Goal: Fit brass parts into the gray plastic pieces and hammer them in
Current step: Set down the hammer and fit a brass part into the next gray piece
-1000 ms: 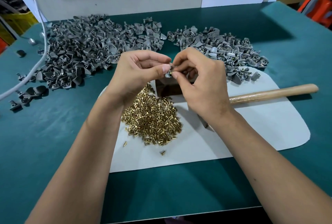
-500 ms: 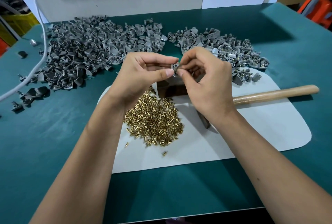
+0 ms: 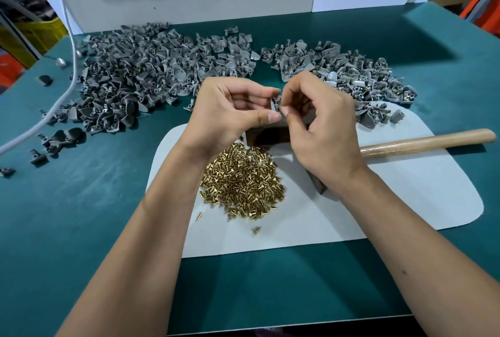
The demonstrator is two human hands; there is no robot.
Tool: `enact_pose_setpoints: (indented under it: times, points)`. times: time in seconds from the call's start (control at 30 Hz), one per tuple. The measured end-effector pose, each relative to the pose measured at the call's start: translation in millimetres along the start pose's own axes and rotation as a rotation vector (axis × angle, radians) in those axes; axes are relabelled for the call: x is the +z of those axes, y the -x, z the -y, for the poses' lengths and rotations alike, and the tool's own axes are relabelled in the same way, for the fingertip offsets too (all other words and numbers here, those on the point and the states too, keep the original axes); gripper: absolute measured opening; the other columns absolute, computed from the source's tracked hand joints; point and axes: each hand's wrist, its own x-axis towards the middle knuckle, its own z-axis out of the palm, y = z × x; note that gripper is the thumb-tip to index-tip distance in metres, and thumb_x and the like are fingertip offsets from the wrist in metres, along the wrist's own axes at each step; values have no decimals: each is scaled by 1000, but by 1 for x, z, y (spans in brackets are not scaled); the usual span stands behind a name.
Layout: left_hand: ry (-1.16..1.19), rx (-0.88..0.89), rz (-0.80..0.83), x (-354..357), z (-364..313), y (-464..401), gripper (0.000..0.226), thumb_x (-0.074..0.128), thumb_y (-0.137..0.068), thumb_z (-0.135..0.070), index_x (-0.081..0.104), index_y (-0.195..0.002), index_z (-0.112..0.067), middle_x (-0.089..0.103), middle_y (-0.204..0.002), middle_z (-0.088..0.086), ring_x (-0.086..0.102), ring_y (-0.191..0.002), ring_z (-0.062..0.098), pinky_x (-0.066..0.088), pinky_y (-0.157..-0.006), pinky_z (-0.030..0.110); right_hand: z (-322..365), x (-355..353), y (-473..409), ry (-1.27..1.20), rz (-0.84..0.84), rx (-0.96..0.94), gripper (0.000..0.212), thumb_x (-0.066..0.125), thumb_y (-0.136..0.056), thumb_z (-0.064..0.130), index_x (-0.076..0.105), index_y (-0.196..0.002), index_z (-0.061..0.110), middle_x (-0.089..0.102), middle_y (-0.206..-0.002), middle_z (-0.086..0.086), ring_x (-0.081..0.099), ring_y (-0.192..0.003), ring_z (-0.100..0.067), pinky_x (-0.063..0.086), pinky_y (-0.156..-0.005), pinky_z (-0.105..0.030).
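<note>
1. A teal surface (image 3: pixel 81 215) carried everything, with a white mat (image 3: pixel 392 201) lying across its middle.
2. A large heap of gray plastic pieces (image 3: pixel 140 77) spread over the far left; a smaller heap (image 3: pixel 351 74) lay at the far right, its near edge on the mat.
3. A hammer's wooden handle (image 3: pixel 427 140) lay on the mat beside the right wrist.
4. A pile of brass parts (image 3: pixel 243 182) sat on the mat below the hands.
5. The left hand (image 3: pixel 230 115) pinched one gray piece (image 3: pixel 275 102) between thumb and forefinger, above the pile.
6. The right hand (image 3: pixel 322 125) had its fingers (image 3: pixel 284 111) curled, tips pinched together at that piece; what they held was too small to tell.
</note>
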Motion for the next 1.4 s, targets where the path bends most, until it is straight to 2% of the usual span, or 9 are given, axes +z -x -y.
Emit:
enact_pose_setpoints:
  times: [0.23, 0.43, 0.57, 0.67, 0.8, 0.93, 1.07, 1.33, 1.4]
  points:
    - [-16, 17, 7, 4, 4, -1, 40, 87, -63, 9, 74, -100, 1, 74, -84, 12, 70, -73, 15, 62, -77, 28, -4, -1, 0, 55, 27, -65, 24, 61, -77, -13, 53, -77, 10, 53, -73, 4, 48, -69, -12, 35, -60, -18]
    - [4, -4, -29, 6, 8, -2, 40, 86, -64, 11, 74, -101, 0, 70, -83, 10, 66, -77, 18, 61, -80, 27, -11, -5, -1, -27, 31, 5, 13, 70, -86, -2, 62, -86, 8, 65, -78, 1, 63, -73, -16, 53, -66, -37]
    - [33, -23, -39, 3, 11, -3, 39, 86, -66, 10, 74, -102, 1, 71, -86, 12, 66, -83, 22, 60, -84, 33, -14, -7, -4, -54, 45, 11, 12, 73, -89, 3, 68, -99, 7, 71, -87, 2, 70, -85, -11, 59, -77, -32]
    - [60, -19, -27, 1, 12, -3, 36, 85, -67, 9, 74, -100, -1, 75, -83, 3, 69, -80, 14, 61, -78, 26, -14, -8, -4, 5, 4, -26, 10, 75, -89, 5, 73, -99, 8, 74, -89, 3, 70, -86, -6, 59, -79, -26]
    - [83, -31, -19, 0, 10, -3, 31, 82, -74, 4, 74, -104, 0, 76, -88, 11, 71, -82, 19, 60, -78, 28, -15, -9, -6, 90, -24, -114, 6, 74, -92, 9, 78, -97, 7, 75, -92, 0, 68, -86, -10, 55, -80, -25]
    - [58, -34, -15, 2, 6, -1, 23, 75, -88, -5, 74, -109, 3, 76, -95, 23, 71, -79, 23, 60, -75, 30, -14, -9, -7, 113, -34, -125, 6, 71, -93, 6, 76, -95, 5, 70, -89, -4, 63, -83, -16, 50, -75, -26]
    - [-9, 12, -60, 12, 5, -1, 36, 83, -76, 3, 73, -111, 2, 77, -99, 16, 74, -88, 21, 61, -86, 34, -13, -9, -6, 122, -58, -61, 7, 69, -93, 9, 74, -91, 6, 69, -86, -3, 61, -80, -14, 46, -73, -20]
    - [-11, 56, -125, 22, 2, 0, 32, 84, -72, 9, 74, -102, 4, 78, -91, 17, 75, -82, 24, 63, -82, 39, -11, -8, -7, 101, -94, -11, 6, 68, -91, 8, 73, -87, 6, 69, -79, 0, 60, -73, -12, 48, -68, -22]
    - [-7, 50, -126, 24, 1, 1, 30, 83, -72, 10, 75, -100, 2, 78, -87, 11, 75, -79, 20, 64, -78, 35, -10, -8, -6, 77, -95, 6, 7, 68, -91, 8, 72, -85, 7, 67, -76, 1, 60, -69, -12, 48, -64, -23]
